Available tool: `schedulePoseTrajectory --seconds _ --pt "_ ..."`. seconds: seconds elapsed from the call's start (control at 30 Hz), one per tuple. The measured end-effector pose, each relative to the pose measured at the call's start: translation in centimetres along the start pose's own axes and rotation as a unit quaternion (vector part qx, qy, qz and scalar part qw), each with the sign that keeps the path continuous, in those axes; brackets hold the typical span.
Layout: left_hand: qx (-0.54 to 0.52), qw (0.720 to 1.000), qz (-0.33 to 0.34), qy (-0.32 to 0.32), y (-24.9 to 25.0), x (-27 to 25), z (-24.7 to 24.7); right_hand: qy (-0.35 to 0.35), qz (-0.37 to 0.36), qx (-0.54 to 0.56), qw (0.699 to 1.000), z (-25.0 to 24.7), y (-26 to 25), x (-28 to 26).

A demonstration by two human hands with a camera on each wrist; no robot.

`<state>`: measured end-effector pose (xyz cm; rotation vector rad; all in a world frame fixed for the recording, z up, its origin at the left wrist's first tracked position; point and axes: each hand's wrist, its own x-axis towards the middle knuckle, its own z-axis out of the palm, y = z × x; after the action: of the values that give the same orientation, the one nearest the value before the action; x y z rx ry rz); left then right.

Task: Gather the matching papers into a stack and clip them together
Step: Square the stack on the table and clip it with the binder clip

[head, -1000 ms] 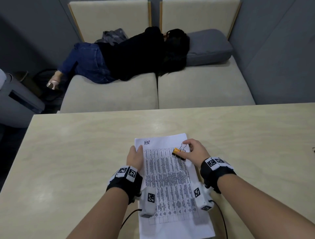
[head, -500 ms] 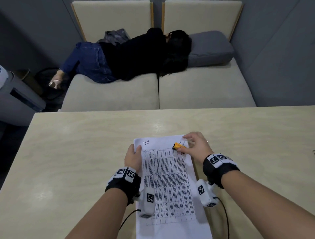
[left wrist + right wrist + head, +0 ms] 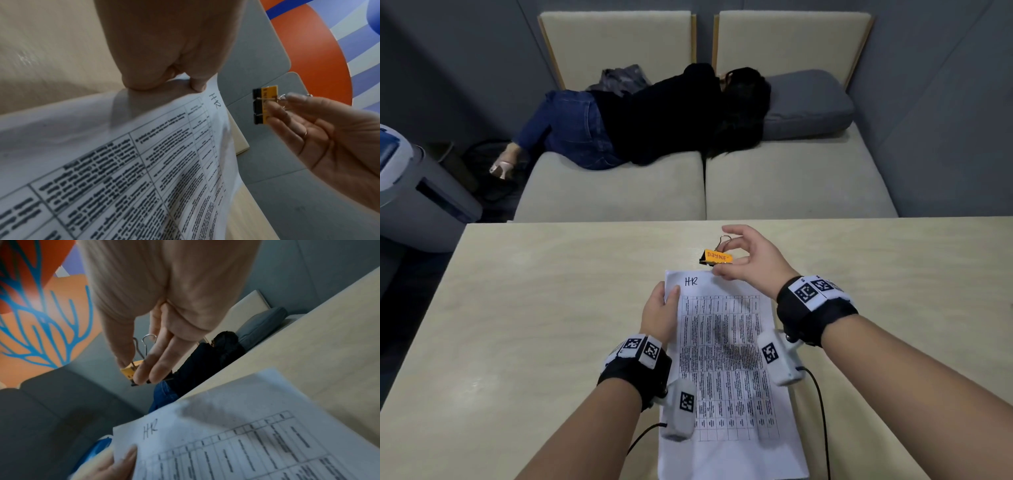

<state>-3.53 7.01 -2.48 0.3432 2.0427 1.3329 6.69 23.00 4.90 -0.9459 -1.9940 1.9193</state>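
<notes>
Two fingers and the thumb of the right hand (image 3: 748, 258) pinch the orange binder clip (image 3: 717, 257) at 12 o'clock of the paper stack (image 3: 726, 359), which the left hand (image 3: 659, 313) grips at its 10 o'clock corner above the worktop (image 3: 551, 308). Sheets may fan apart if that hold loosens.

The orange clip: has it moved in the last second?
Yes. The orange clip, pinched by the right hand, has gone from on the papers to beyond their far edge.

Bare tabletop (image 3: 551, 308) lies wide to the left and right of the papers (image 3: 726, 359). Over their far edge, the right hand (image 3: 748, 262) holding the binder clip (image 3: 717, 257) blocks the way; the left hand (image 3: 659, 313) occupies the papers' left edge.
</notes>
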Motion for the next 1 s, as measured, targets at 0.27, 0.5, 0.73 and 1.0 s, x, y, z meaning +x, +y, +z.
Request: schedulePoseTrajectory --seconds 0.27,0.5,0.73,1.0 --pt "-0.017 0.999 0.029 -0.024 0.3 -0.7 -0.3 -0.020 -0.028 -0.054 0.998 1.3 -2.3 -0.2" --pt "-0.058 0.996 0.030 -0.055 0.4 -1.2 -0.7 -0.012 -0.047 -0.134 0.990 1.3 -2.7 0.2" --pt "-0.089 0.992 0.049 -0.078 0.4 -1.3 -0.7 -0.063 -0.041 -0.175 0.982 1.1 -3.9 1.3" --pt "-0.097 0.990 0.054 -0.089 0.5 -1.4 -1.1 -0.105 0.000 -0.186 0.977 0.5 -4.3 2.7"
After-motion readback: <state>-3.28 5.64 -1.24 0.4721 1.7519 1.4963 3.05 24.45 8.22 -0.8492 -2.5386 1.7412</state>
